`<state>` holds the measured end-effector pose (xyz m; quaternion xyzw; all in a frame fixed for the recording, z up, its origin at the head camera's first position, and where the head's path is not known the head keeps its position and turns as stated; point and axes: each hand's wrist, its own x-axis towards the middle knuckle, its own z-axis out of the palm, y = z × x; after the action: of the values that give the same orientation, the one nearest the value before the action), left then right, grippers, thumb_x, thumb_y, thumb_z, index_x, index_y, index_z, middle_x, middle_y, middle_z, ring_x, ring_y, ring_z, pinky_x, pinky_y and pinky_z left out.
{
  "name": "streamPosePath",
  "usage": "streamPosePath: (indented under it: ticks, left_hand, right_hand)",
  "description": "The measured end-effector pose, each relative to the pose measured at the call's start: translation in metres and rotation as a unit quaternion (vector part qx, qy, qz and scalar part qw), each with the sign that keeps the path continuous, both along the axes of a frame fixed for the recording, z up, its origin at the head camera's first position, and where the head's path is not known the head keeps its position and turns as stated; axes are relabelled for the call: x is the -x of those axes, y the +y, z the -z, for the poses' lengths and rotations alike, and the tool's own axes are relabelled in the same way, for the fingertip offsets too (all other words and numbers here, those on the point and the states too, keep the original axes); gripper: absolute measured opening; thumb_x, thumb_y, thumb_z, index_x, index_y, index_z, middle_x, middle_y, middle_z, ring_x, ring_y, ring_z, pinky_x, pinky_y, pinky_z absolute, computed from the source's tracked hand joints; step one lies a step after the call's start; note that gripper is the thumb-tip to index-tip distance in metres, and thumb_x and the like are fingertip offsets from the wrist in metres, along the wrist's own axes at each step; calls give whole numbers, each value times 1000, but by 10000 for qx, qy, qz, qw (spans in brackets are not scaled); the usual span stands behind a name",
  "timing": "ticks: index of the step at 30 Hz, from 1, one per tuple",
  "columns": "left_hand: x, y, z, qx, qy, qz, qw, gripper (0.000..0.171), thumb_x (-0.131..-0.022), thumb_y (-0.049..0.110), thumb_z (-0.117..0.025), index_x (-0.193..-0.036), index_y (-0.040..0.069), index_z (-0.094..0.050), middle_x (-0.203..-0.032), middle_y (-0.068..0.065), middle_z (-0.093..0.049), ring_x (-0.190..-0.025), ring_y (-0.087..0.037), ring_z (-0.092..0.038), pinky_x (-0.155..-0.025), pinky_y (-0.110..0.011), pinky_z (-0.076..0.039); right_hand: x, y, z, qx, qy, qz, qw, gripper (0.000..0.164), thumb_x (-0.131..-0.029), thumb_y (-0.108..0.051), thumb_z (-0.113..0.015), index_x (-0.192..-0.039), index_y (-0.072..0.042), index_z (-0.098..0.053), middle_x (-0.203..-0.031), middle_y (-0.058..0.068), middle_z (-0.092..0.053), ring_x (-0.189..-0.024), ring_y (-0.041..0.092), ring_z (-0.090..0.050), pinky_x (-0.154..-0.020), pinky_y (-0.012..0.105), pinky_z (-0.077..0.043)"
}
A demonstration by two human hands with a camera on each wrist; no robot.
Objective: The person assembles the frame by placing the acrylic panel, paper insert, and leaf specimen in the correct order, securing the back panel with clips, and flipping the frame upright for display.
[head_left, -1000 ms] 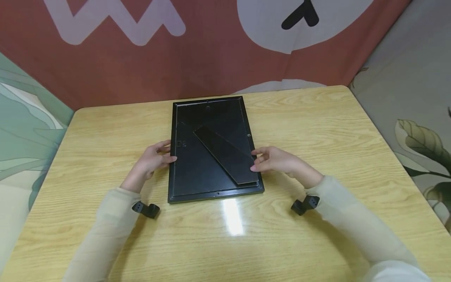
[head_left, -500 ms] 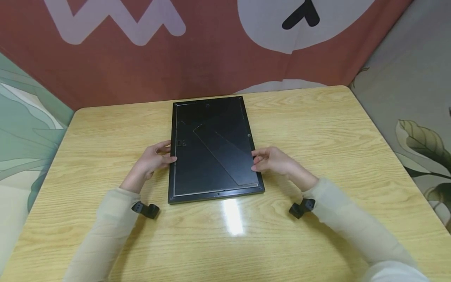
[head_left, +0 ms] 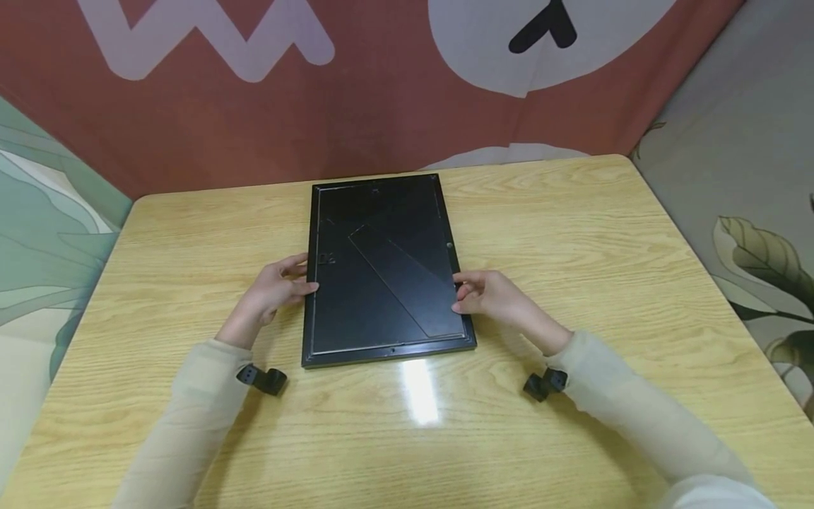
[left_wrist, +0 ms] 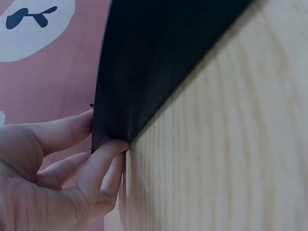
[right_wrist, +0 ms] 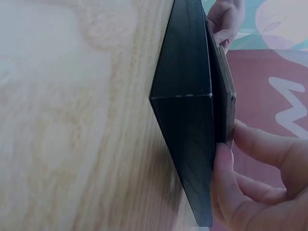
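Note:
A black picture frame [head_left: 356, 304] lies back side up on the table. Its hinged stand [head_left: 407, 283] lies slantwise across the backing, almost flat in the head view; the right wrist view shows a narrow gap under the stand [right_wrist: 231, 103]. At the left edge, my left hand [head_left: 272, 286] grips the frame, thumb over the rim and fingers against the side wall, as the left wrist view shows. My right hand [head_left: 492, 293] is at the right edge, pinching the stand's lower corner area, with thumb on its outer face and a fingertip by the gap.
The frame rests on a light wood table [head_left: 540, 212] toward its back edge. A red patterned cloth [head_left: 381, 106] hangs behind. Small black cameras sit on both wrists, and a bright light reflection falls in front of the frame.
The stand, raised off the backing a second ago, has come down almost flat against it. My right hand has lowered slightly; my left hand has stayed in place.

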<state>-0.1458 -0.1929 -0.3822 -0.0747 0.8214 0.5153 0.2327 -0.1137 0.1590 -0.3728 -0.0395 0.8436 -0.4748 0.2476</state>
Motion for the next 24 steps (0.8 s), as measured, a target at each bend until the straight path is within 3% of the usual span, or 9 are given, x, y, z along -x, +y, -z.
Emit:
streamPosePath:
  ticks: [4, 10, 14, 18, 24]
  left_hand:
    - [0, 0, 0, -24, -2, 17, 10000, 73, -93, 7, -60, -153, 12, -20, -153, -23, -30, -132, -34, -44, -83, -17, -54]
    - [-1, 1, 1, -30, 16, -10, 10000, 72, -92, 5, -60, -153, 11, -21, -152, -22, -32, -131, -34, -46, -81, -16, -54]
    - [-1, 3, 1, -38, -5, -23, 10000, 72, -92, 5, -60, -153, 11, -21, -152, -22, -32, -130, -34, -47, -87, -21, -54]
    - [0, 3, 2, 10, -1, -44, 10000, 73, -92, 5, -60, -153, 11, -20, -151, -23, -32, -130, -35, -47, -95, -30, -53]
    - [1, 3, 2, 78, 3, -97, 9999, 74, -91, 5, -61, -153, 10, -21, -150, -22, -34, -129, -34, -49, -92, -29, -54]
  right_hand:
    - [-1, -1, 2, 149, 102, 114, 9998, 65, -83, 1, -69, -138, 11, -38, -99, 18, -63, -78, 8, -60, -70, 14, -51]
    - [-2, -4, 5, -286, 546, -59, 9981, 47, -80, 1, -71, -125, 7, -56, -95, 13, -56, -77, 13, -52, -60, 15, -43]
    - [-2, -7, 6, -233, 442, -51, 9987, 55, -79, 5, -71, -131, 3, -51, -96, 10, -45, -74, 15, -45, -57, 17, -39]
    - [0, -8, 6, -243, 412, -3, 9989, 64, -78, 6, -72, -137, 1, -45, -96, 9, -44, -73, 14, -44, -57, 17, -39]
    - [3, -7, 8, -284, 426, -40, 9987, 72, -78, 5, -73, -141, 1, -40, -94, 9, -45, -72, 13, -44, -57, 18, -38]
